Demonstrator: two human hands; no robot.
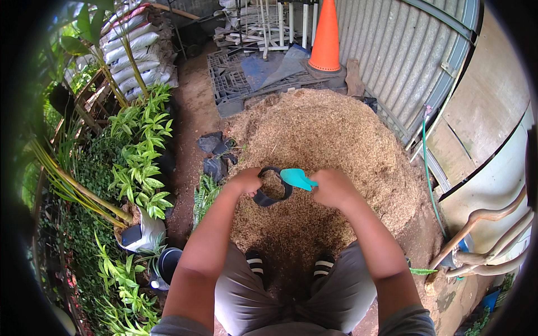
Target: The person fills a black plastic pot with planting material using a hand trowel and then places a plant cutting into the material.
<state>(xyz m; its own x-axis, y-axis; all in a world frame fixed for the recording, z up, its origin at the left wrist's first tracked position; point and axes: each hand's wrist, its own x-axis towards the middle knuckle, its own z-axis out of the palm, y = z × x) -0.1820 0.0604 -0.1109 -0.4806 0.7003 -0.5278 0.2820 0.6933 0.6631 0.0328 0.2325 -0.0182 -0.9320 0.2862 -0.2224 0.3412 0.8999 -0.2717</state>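
Observation:
My left hand (246, 181) grips the rim of a black plastic plant pot (269, 200) on its left side. Inside the pot, brownish loose material (272, 185) shows. A teal hand trowel (296, 178) is in my right hand (332, 187), its handle mostly hidden by my fingers. The trowel's blade points left and overlaps the pot's right rim in the picture. Below both hands spreads a broad mound of tan husk-like material (328, 134).
An orange traffic cone (325, 38) stands behind the mound by a corrugated metal sheet (391, 54). Stacked sacks (134, 50) and leafy plants (145, 151) line the left. Driftwood-like branches (483, 218) and a green hose (429, 176) are at right.

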